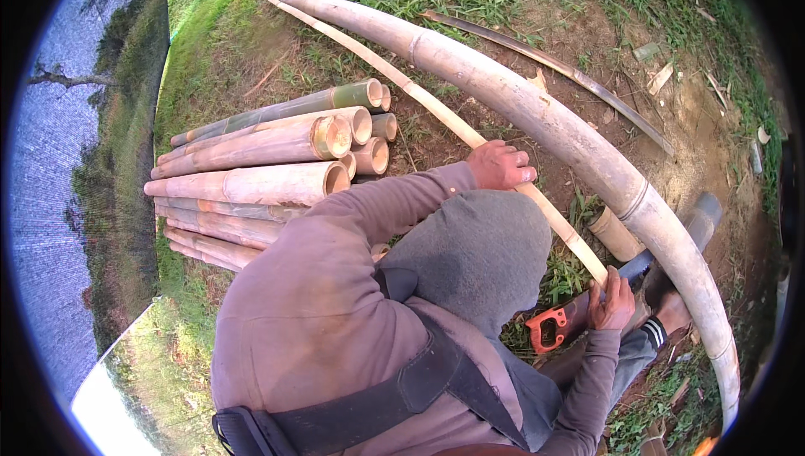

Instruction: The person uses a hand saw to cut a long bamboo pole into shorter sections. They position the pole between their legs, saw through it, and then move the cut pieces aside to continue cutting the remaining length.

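A long, pale split bamboo strip (pixel 412 90) slants from the upper left down toward the right. My left hand (pixel 501 166) is closed over its middle. Around its near end my right hand (pixel 611 301) has its fingers closed. A handsaw (pixel 547 329) with an orange handle lies just left of and below my right hand; part of its blade passes behind that hand. Beyond the strip arches a thick, whole bamboo pole (pixel 516 99), apart from both hands. Between my arms a rounded grey cloth shape (pixel 470 259) hides part of the ground; what it covers I cannot tell.
Cut bamboo lengths (pixel 277 183) are stacked on the grass at left. A short bamboo piece (pixel 615 234) lies under the pole's curve. Farther off rests a dark, narrow split length (pixel 553 66). Wood scraps (pixel 661 78) dot the soil at right. A foot (pixel 671 313) is beside the pole.
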